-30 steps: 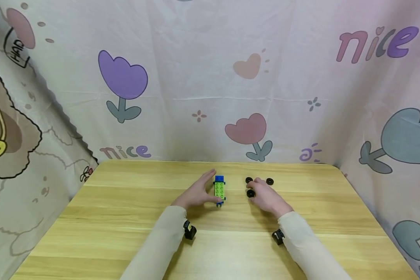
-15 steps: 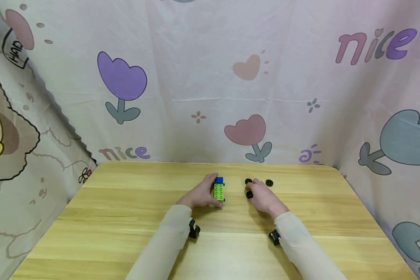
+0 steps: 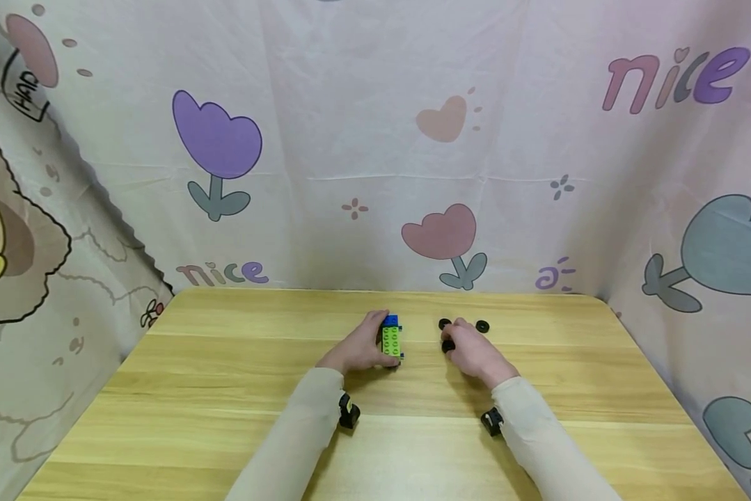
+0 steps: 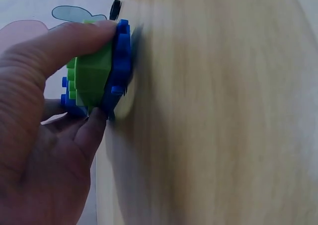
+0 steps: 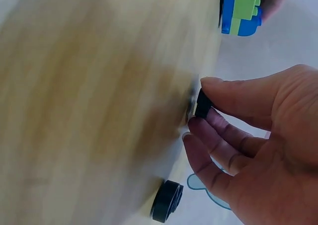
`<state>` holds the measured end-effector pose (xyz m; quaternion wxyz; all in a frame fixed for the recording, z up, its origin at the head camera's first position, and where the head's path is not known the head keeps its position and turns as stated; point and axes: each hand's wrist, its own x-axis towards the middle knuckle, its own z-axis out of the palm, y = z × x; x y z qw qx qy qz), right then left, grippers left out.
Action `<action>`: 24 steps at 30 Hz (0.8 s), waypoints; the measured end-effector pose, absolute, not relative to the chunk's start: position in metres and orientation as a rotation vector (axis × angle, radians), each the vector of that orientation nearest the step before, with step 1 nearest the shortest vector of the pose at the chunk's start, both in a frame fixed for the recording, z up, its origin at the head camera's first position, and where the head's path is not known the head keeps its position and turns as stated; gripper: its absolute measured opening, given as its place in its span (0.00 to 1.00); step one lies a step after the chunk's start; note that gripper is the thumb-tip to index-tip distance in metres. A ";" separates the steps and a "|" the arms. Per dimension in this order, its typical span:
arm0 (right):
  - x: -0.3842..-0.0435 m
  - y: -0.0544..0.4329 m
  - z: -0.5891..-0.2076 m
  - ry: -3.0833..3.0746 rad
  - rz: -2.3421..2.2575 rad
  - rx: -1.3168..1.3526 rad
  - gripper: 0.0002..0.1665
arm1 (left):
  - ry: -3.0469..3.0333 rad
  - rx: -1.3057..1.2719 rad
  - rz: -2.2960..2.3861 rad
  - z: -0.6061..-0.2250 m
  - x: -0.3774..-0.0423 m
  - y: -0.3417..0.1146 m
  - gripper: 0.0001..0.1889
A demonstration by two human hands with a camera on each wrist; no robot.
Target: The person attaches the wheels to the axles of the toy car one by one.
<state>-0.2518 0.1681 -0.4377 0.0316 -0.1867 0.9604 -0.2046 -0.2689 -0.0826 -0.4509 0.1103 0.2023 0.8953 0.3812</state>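
Note:
My left hand (image 3: 360, 344) grips a toy brick car body (image 3: 390, 341), thumb at its near end and fingers at the far end. Lime green bricks with studs sit on a blue base, with a blue brick at the far end. Small pegs stick out along its right side. In the left wrist view the body (image 4: 94, 73) is upright, close over the tabletop. To the right, my right hand (image 3: 475, 351) pinches a small black wheel (image 3: 448, 345) between thumb and fingertips. The right wrist view shows this wheel (image 5: 203, 104) tilted on edge near the table.
Two more black wheels lie on the wooden table (image 3: 225, 417), one wheel (image 3: 445, 324) just beyond my right fingertips and another wheel (image 3: 482, 326) beyond the knuckles. A printed cloth (image 3: 362, 139) hangs behind the table's back edge and at both sides.
My left hand has moved in from the left and taken hold of the car body, which has shifted slightly. My right hand stays almost in place, with the wheel turned a little.

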 end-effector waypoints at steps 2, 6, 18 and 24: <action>-0.251 0.168 -0.436 2.955 -0.648 -0.561 0.16 | 2.624 0.589 1.145 -0.451 -0.267 -0.082 0.56; -0.250 0.168 -0.433 2.948 -0.691 -0.558 0.17 | 2.618 0.586 1.167 -0.449 -0.264 -0.080 0.57; -0.237 0.165 -0.419 3.002 -0.815 -0.563 0.20 | 2.553 0.600 1.344 -0.445 -0.253 -0.076 0.57; -0.225 0.166 -0.409 3.006 -0.942 -0.562 0.19 | 2.321 0.580 1.643 -0.446 -0.249 -0.078 0.56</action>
